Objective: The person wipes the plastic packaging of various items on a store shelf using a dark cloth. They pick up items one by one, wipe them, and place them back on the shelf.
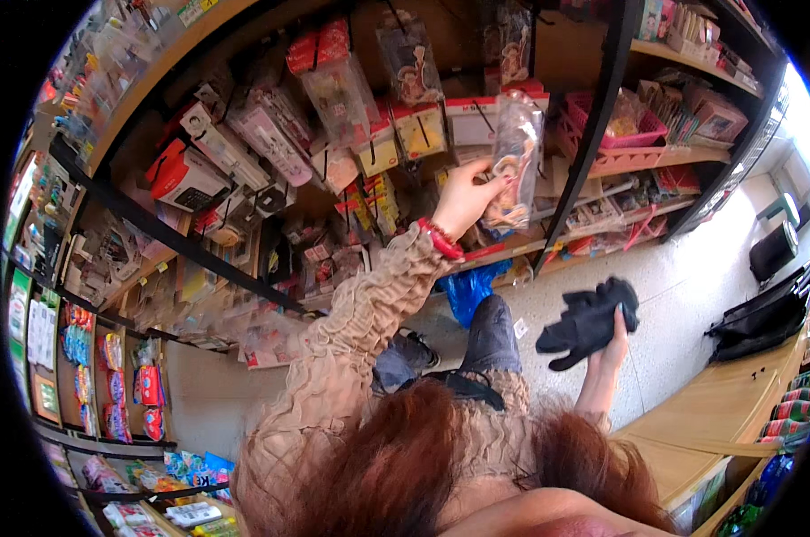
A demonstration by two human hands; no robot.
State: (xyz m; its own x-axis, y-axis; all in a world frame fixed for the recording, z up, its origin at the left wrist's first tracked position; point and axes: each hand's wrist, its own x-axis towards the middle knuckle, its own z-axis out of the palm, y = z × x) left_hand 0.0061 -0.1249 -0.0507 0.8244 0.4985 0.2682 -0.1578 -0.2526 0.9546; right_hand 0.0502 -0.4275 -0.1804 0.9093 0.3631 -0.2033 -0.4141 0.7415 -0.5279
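My left hand reaches to the shelf rack and pinches a clear plastic packet with a printed cartoon figure inside. A red bangle and a beaded bracelet circle that wrist. Whether the packet still hangs from a hook cannot be told. Lower down and to the right, my right hand holds black gloves by one side, with glove fingers spreading to the left. Similar figure packets hang behind, beside red-topped packages. A boxed calculator sits farther left.
A black upright post divides the rack. Pink baskets stand on its right-hand shelves. Near my knee is a blue plastic bag. A wooden counter runs along the right, bottles beside it. Snack packets hang at left.
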